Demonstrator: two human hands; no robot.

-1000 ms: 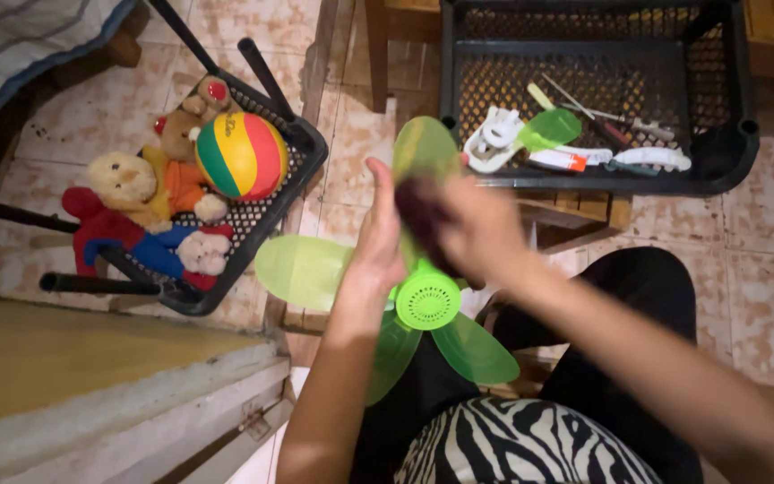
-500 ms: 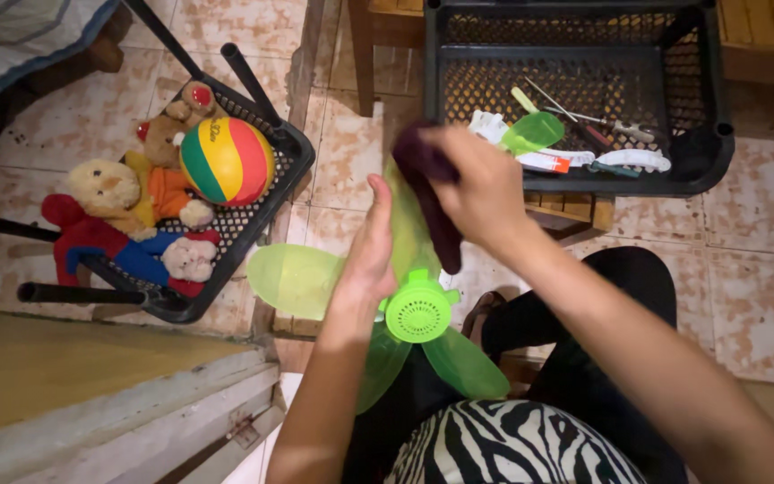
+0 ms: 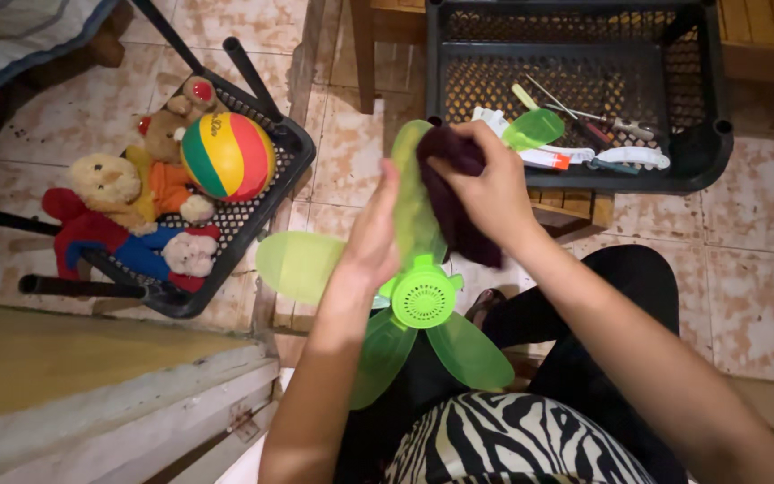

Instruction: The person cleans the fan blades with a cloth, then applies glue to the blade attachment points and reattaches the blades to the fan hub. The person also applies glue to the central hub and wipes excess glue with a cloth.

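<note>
While I sit over my lap, my hands work a green fan blade [image 3: 418,269] with a dark cloth [image 3: 451,193].
My right hand [image 3: 494,184] is closed on the cloth, pressing it against the upright blade; my left hand [image 3: 371,237] lies flat against that blade's other side, fingers straight. Fan hub sits just above my black trousers [image 3: 602,323] and zebra-print top [image 3: 503,444]. Beyond, a black crate [image 3: 709,108] holds small tools; to the left a black basket [image 3: 284,179] holds a striped ball [image 3: 226,157] and plush toys [image 3: 123,211] on tiled floor [image 3: 754,287].
</note>
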